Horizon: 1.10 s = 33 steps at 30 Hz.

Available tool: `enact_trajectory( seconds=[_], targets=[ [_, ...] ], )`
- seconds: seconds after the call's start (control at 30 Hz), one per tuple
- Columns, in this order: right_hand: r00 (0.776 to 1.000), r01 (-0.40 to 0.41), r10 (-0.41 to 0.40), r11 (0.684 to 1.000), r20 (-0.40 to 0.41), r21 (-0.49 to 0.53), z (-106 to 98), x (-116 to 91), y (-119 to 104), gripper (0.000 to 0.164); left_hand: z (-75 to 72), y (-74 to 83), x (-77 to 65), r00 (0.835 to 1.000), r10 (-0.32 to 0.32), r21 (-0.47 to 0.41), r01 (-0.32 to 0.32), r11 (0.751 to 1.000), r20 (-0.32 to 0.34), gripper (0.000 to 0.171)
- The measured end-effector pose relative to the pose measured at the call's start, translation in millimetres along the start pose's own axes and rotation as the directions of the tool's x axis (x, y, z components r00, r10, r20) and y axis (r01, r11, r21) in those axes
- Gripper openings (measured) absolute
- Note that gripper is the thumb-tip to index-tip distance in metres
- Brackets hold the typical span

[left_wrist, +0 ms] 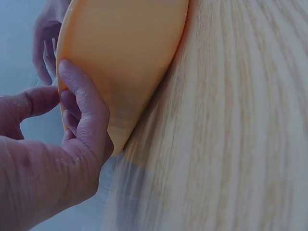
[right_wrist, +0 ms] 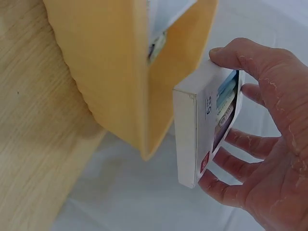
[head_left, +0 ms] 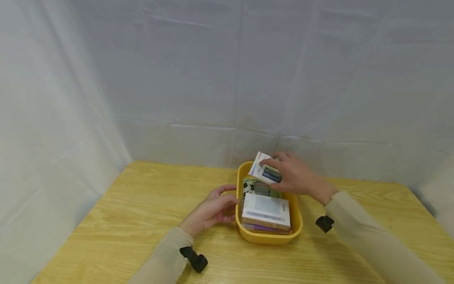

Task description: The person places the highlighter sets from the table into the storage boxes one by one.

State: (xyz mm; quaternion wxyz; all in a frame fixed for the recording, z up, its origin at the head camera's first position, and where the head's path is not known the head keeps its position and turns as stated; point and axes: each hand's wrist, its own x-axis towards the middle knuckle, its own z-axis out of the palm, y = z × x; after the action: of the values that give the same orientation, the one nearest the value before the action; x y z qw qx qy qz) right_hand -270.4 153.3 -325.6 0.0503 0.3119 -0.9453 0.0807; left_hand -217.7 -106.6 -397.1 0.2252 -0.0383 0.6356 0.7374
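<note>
My right hand point(head_left: 296, 175) holds a flat white marker box point(right_wrist: 195, 125) between thumb and fingers, tilted over the far end of a yellow plastic basket point(head_left: 298, 221). Through the box's window, several coloured pens show in the right wrist view. At the basket's left side, my left hand point(left_wrist: 72, 139) pinches the rim, thumb on one side and curled fingers on the other. Inside the basket, a thick white box point(head_left: 266, 207) lies at the near end on purple-edged flat items point(head_left: 264, 228). A green pack with a panda picture point(head_left: 250, 187) is partly covered behind it.
The basket stands on a wood-grain table point(head_left: 149, 213), near its far edge. Pale sheeting point(head_left: 227, 79) hangs behind the table and along its left side. Black straps point(head_left: 194, 259) are on both sleeves.
</note>
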Motion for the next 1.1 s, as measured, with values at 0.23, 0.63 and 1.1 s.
enact_trajectory(
  seconds=[0.23,0.63,1.1],
  targets=[
    [0.999,0.016,-0.016,1.0,0.05,0.008,16,7,2,0.061,-0.4,-0.3,-0.7,1.0,-0.005,0.01,0.005,1.0,0.003,0.059],
    [0.993,0.061,-0.064,0.998,0.099,0.032,28,21,1,0.058,-2.5,-1.0,0.3,1.0,-0.004,0.007,0.004,1.0,0.002,0.057],
    [0.981,0.073,-0.094,0.989,0.171,0.125,39,27,3,0.054,-3.8,-1.6,-1.1,1.0,-0.007,0.011,0.007,1.0,0.014,0.057]
  ],
)
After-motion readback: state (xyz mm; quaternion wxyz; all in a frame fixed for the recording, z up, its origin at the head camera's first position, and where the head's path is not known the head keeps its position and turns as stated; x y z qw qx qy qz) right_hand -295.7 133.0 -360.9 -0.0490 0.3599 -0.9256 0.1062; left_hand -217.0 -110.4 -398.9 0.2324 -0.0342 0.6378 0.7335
